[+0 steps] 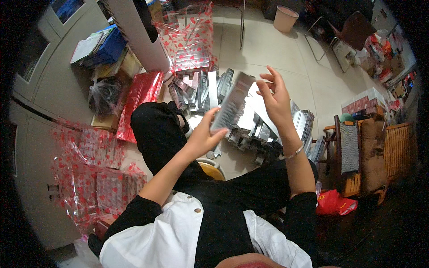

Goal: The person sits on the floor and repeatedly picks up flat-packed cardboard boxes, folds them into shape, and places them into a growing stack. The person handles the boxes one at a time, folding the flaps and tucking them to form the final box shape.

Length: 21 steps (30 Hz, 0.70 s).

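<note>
My left hand [204, 137] grips the lower end of a long, narrow silver-grey box [234, 99], thumb on one side and fingers on the other. The box is tilted, its far end pointing up and to the right. Close to that far end, my right hand [276, 99] is raised with its fingers apart and slightly curled, and it holds nothing. Beneath both hands lies a loose heap of similar silver cartons [257, 127] on the floor, partly hidden by my hands and the held box. More cartons [201, 91] lie to its left.
Bundles in heart-patterned clear wrap stand at the far side [190, 58] and at my left [116, 190]. A flat red package [140, 105] leans near my left knee. A wooden chair [399, 147] is at the right, a pink bin [286, 18] at the back.
</note>
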Tool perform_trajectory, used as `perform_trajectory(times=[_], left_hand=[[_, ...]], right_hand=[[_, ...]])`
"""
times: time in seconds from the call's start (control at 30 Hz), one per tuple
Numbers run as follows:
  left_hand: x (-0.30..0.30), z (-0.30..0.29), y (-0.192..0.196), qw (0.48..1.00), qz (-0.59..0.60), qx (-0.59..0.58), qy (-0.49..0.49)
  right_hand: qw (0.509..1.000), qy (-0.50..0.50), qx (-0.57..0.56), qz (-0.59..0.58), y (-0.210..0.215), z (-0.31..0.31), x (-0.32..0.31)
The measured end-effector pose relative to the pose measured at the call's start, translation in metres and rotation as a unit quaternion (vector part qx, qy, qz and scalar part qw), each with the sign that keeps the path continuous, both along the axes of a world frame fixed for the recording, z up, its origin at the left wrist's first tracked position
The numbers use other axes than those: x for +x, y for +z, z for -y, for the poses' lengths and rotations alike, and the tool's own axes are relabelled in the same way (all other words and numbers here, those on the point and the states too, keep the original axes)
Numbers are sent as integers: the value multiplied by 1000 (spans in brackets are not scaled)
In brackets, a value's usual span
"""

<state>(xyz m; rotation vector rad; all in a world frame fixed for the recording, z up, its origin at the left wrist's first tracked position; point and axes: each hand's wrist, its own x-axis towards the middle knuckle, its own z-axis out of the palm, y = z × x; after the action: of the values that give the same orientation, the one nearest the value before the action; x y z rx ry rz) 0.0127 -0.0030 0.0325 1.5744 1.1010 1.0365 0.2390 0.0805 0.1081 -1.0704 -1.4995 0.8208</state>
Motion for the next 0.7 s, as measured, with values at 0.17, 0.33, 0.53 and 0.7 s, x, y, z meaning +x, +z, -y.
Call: perform_trajectory(times=[0.17, 0.33, 0.53, 0.7], left_hand=[[-33, -84, -75, 967, -134, -42, 212], [-44, -158, -146, 945, -233, -47, 225], [-22, -111, -175, 965, -201, -87, 143], [29, -84, -123, 988, -65, -78, 120]], right_hand=[[866, -33, -126, 482, -78, -33, 36], [796, -25, -213, 566, -130, -29, 58], [797, -52, -201, 567, -148, -27, 73], [821, -75, -180, 536, -120, -26, 73]])
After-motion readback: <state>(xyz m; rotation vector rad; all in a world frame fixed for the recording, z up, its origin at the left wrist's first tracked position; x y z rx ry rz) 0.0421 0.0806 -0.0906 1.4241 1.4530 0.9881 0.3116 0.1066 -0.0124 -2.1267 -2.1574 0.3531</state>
